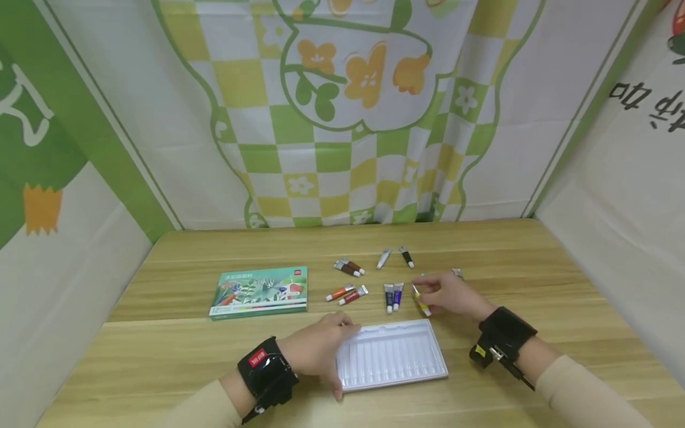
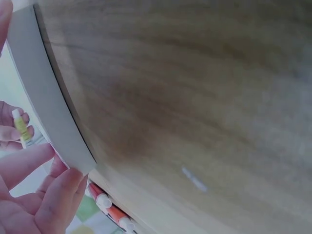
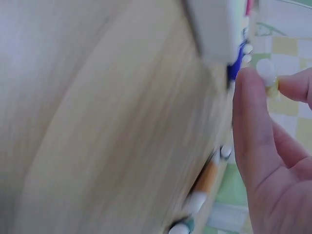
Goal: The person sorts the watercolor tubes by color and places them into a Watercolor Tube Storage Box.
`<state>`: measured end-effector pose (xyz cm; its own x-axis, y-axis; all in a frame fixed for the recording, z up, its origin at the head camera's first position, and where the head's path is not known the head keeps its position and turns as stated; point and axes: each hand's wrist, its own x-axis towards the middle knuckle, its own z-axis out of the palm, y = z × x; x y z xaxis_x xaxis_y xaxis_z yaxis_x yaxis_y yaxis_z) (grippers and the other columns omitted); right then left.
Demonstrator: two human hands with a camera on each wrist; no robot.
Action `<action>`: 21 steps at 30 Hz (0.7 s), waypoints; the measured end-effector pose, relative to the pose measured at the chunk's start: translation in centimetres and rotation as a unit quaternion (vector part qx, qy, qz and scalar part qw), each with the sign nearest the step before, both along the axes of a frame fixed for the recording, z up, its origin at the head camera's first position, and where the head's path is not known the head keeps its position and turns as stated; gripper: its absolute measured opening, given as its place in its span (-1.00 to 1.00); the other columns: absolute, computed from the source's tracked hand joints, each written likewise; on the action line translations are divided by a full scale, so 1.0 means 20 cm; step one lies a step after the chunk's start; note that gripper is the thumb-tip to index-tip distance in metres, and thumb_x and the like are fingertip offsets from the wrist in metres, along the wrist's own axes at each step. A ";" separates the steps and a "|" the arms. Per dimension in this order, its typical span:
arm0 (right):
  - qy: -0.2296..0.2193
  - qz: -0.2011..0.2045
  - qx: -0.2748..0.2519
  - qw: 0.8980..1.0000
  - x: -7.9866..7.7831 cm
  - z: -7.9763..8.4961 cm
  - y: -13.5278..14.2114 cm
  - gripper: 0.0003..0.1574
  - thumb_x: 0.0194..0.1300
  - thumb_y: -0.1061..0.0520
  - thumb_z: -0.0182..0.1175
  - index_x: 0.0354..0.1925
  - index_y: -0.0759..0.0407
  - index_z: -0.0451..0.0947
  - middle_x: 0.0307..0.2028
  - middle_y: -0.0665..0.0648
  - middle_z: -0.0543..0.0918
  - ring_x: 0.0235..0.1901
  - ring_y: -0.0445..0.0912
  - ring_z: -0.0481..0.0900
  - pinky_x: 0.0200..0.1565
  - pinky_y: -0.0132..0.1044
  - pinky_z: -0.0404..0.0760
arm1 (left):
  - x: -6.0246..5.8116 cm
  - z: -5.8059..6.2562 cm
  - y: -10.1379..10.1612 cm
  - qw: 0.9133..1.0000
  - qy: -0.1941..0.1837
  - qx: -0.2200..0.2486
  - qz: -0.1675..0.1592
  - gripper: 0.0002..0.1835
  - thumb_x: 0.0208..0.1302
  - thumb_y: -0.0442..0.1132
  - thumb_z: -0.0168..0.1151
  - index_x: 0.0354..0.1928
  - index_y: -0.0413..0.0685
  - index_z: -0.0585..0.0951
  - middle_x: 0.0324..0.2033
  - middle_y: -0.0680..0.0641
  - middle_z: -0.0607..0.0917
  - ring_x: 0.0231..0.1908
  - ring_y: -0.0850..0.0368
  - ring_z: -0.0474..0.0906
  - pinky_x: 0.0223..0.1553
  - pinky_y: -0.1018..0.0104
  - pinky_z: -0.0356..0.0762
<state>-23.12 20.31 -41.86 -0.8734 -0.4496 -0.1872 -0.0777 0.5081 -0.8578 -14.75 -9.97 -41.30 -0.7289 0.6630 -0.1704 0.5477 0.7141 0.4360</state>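
Observation:
My left hand (image 1: 319, 345) grips the left end of a white plastic tray (image 1: 440, 356) with rows of narrow slots, thumb at the near corner and fingers at the far one. In the left wrist view, fingertips (image 2: 68, 183) press the tray's side wall (image 2: 53, 97). Beyond the tray's far right corner, my right hand (image 1: 455, 295) pinches a yellow paint tube (image 1: 421, 302) between thumb and fingers. Its white cap (image 3: 266, 70) shows in the right wrist view. Just left of that hand lie a dark blue tube (image 1: 389, 298) and a violet one (image 1: 398, 296).
A green paint box (image 1: 259, 291) lies at the left. Behind the tray are an orange tube (image 1: 340, 292), a red tube (image 1: 354, 295), brown tubes (image 1: 349, 267), a whitish tube (image 1: 383, 259) and a black tube (image 1: 407, 257). An orange-brown tube (image 3: 207, 175) lies beyond my right hand. Curtains (image 1: 369, 178) hang behind the table.

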 end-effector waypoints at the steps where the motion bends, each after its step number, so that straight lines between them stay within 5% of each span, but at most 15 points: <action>1: -0.011 0.002 -0.009 1.000 0.01 0.01 -0.01 -0.41 0.23 0.31 0.19 0.22 0.44 0.38 -0.21 0.24 0.61 -0.37 -0.08 0.59 -0.27 -0.17 0.69 | 0.00 0.00 0.00 1.000 -0.001 -0.002 0.001 0.25 -0.62 0.06 0.71 0.33 -0.17 0.37 0.15 -0.15 0.41 0.08 0.05 0.35 0.13 0.24 0.44; 9: -0.101 0.008 -0.089 0.991 0.11 0.07 -0.13 -0.41 0.24 0.31 0.09 0.26 0.32 0.36 -0.24 0.17 0.51 -0.28 -0.05 0.56 -0.16 -0.10 0.66 | 0.00 0.00 -0.01 1.000 -0.001 0.002 -0.004 0.26 -0.61 0.06 0.71 0.33 -0.19 0.36 0.13 -0.14 0.41 0.05 0.08 0.35 0.10 0.28 0.45; 21: -0.217 0.026 -0.173 0.960 0.30 0.05 -0.36 -0.44 0.31 0.27 0.18 0.23 0.41 0.31 -0.23 0.19 0.63 -0.27 -0.02 0.62 -0.16 -0.20 0.67 | -0.01 0.01 -0.01 1.000 -0.010 -0.004 -0.002 0.27 -0.65 0.10 0.70 0.31 -0.15 0.36 0.12 -0.06 0.42 0.06 0.13 0.36 0.11 0.30 0.43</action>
